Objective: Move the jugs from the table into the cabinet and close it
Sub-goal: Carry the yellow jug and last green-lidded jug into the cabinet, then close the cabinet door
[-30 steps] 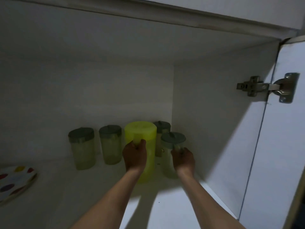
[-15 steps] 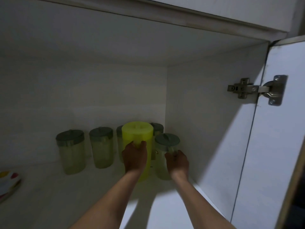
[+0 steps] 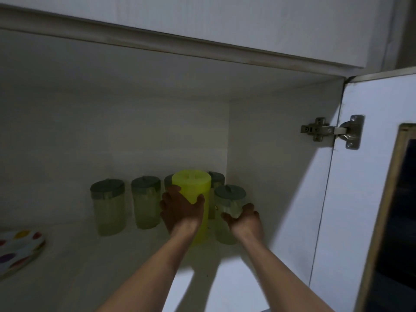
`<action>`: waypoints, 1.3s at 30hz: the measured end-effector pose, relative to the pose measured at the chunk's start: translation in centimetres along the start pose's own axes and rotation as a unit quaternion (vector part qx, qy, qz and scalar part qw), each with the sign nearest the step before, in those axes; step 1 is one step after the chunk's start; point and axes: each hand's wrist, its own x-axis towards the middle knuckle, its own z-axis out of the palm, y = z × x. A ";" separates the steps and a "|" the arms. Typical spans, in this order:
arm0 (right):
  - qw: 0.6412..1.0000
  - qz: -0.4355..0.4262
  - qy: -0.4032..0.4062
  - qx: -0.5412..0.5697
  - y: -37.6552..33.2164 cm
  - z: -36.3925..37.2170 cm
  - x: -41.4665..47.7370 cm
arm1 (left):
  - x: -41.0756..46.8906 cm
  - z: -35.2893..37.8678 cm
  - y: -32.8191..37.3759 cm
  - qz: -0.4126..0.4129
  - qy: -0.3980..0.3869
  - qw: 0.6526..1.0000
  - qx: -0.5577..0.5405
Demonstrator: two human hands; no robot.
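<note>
The yellow jug [image 3: 193, 188] stands upright on the cabinet shelf [image 3: 74, 266], long axis vertical, its flat lid facing up, toward the far right corner. My left hand [image 3: 181, 210] is spread around its near side, thumb on the right and fingers on the left, loosely cupping it; I cannot tell whether the palm presses on the jug. Just right of it stands a clear jug [image 3: 228, 212] with a grey lid, also upright, knob on top. My right hand [image 3: 244, 219] is open, palm up, fingers curled at that jug's near right side, touching it or just off it; I cannot tell which.

Behind the yellow jug two more grey-lidded jugs peek out at the far wall. To the left stand a third [image 3: 146, 203] and a fourth [image 3: 108, 206], well apart from each other, all upright; their contents are too dim to tell. At the far left edge a spotted plate [image 3: 20, 251] lies on the shelf. The cabinet door [image 3: 364, 199] stands open at right on its metal hinge [image 3: 331, 131].
</note>
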 end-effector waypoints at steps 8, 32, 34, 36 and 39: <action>0.997 -0.056 0.033 -0.039 -3.2 -5.8 -5.1 | -1.9 -5.1 1.7 0.211 -0.002 0.978 -0.010; 0.919 -0.105 0.193 -0.326 -5.5 -39.7 -31.8 | -18.6 -19.9 20.6 0.484 -0.228 0.828 -0.168; 0.906 -0.095 0.223 -0.347 -4.8 -42.8 -33.0 | -20.5 -19.8 23.2 0.498 -0.232 0.816 -0.181; 0.889 -0.079 0.251 -0.374 -3.6 -46.4 -34.4 | -23.1 -19.7 26.3 0.506 -0.233 0.808 -0.193; 0.857 -0.066 0.296 -0.416 -2.2 -51.2 -36.2 | -26.8 -19.5 30.7 0.516 -0.239 0.797 -0.205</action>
